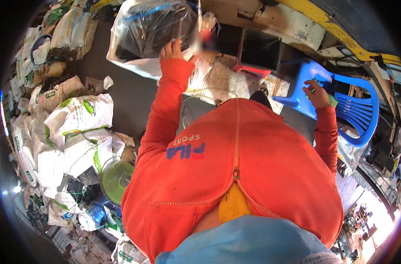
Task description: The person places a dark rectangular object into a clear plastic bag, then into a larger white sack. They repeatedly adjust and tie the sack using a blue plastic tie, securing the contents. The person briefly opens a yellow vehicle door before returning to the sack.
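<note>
Reaching, apparently, toward the clear plastic bag (141, 42) ahead, we hold our left hand (171, 51) unclenched; our right hand (317, 96) curls by the blue chair (310, 72), its grasp unclear. Pinching the plastic seems called for.

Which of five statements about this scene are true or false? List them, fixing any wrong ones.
1. The right hand is nearer the blue chair than the left hand. True.
2. The fan is red. False: the fan is green.
3. The jacket is open at the neck. True.
4. The white sacks lie on the person's right. False: the white sacks lie on the left.
5. The left hand is by the clear plastic. True.
</note>
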Demonstrator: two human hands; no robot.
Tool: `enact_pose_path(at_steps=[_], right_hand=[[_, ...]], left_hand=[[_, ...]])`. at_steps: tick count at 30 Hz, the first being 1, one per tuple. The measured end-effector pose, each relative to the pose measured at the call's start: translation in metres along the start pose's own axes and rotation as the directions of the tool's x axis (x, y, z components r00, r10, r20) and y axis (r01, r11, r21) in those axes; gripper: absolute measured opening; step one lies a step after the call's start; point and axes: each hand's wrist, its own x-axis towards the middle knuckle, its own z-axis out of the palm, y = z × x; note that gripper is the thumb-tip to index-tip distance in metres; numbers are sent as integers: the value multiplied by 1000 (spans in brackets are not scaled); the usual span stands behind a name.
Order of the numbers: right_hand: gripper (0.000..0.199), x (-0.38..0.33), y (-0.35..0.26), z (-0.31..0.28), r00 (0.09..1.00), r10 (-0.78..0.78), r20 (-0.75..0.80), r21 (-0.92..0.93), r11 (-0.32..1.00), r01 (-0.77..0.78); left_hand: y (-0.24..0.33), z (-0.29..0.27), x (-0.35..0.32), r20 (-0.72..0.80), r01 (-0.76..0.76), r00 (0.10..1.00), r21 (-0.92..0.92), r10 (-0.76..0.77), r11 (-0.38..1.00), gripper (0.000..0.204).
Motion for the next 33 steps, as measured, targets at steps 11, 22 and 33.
enact_pose_path(at_steps=[11, 22, 33], right_hand=[[32, 142, 288, -382, 333, -15, -943, 59, 976, 212], [33, 234, 326, -493, -69, 308, -949, 315, 919, -237], [45, 243, 198, -420, -77, 550, -832, 539, 833, 123]], left_hand=[[22, 41, 8, -9, 361, 932, 103, -362, 927, 36], [-23, 45, -28, -26, 540, 838, 178, -545, 822, 24], [-67, 46, -86, -265, 301, 939, 315, -221, 900, 14]])
